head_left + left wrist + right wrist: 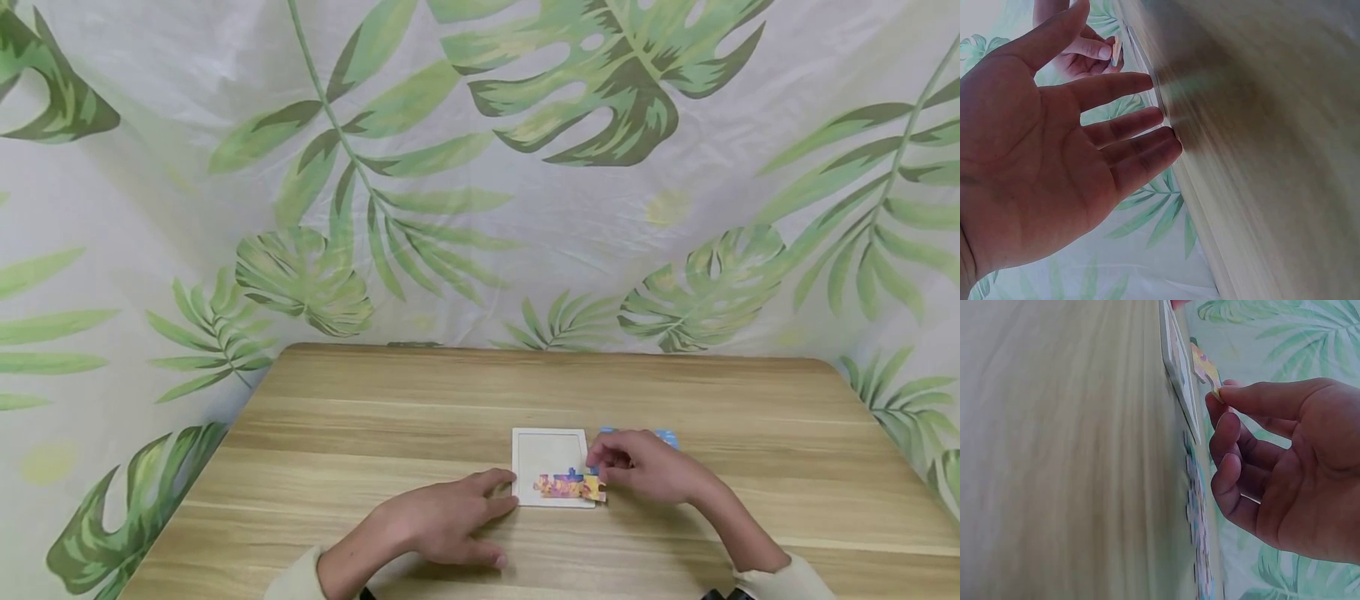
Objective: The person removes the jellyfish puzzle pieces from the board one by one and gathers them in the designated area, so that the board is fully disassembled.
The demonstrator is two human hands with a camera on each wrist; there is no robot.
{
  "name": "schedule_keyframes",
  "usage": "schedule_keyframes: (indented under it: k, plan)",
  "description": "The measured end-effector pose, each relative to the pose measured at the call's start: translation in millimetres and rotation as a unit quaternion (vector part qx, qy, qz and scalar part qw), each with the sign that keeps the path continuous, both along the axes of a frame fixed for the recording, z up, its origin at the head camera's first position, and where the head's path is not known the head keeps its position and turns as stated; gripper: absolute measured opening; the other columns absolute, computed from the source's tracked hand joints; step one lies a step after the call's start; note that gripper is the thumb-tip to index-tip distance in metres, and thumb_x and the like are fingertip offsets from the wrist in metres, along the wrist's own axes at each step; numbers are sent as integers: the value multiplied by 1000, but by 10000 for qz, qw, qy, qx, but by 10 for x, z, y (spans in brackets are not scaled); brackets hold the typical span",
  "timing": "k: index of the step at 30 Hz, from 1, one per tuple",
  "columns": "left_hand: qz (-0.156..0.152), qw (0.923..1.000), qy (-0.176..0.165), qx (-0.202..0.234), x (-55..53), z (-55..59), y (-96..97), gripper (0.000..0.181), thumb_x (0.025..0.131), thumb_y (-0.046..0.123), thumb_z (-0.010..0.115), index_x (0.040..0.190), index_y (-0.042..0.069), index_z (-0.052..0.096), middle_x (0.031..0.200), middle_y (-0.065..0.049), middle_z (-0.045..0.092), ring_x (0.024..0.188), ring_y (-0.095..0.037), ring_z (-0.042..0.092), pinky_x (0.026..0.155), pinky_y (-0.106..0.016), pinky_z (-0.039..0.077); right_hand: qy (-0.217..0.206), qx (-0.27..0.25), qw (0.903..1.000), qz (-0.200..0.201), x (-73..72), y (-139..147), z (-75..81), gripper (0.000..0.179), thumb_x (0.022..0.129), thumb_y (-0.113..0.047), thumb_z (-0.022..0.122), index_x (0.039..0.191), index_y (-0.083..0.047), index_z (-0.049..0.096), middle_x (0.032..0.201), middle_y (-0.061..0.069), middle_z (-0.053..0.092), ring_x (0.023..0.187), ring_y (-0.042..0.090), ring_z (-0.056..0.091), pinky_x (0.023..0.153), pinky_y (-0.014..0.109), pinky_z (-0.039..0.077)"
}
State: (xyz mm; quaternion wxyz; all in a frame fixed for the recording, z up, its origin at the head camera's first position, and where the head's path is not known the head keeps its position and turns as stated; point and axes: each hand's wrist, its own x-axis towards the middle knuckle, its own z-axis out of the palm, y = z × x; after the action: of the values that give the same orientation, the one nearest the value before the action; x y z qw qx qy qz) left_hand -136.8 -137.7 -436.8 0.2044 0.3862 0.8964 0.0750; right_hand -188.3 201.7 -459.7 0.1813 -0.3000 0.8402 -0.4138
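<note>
A strip of joined jigsaw pieces, yellow and pink with some blue on top, is pinched at its right end between the thumb and forefinger of my right hand. In the right wrist view the jigsaw strip is held tilted above the board, the other fingers loosely bent. Under it lies a white puzzle board with a raised border. My left hand has its fingers extended, with fingertips right at the board's left edge. The left wrist view shows the palm of this left hand with nothing in it.
More jigsaw pieces, light blue on top, lie right of the board, partly hidden behind my right hand. In the right wrist view these loose pieces lie flat along the wooden table. A leaf-patterned cloth hangs behind the table.
</note>
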Motion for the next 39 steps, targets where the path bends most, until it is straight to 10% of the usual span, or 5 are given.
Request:
schedule_keyframes:
  k: [39]
  plan:
    - [120, 9998, -110, -63, 0, 46, 20, 72, 99, 57, 72, 157, 17, 57, 172, -3, 36, 153, -18, 46, 121, -35, 47, 218, 99, 9997, -35, 83, 275, -69, 7, 101, -7, 72, 107, -9, 75, 96, -1, 71, 85, 2, 60, 72, 21, 53]
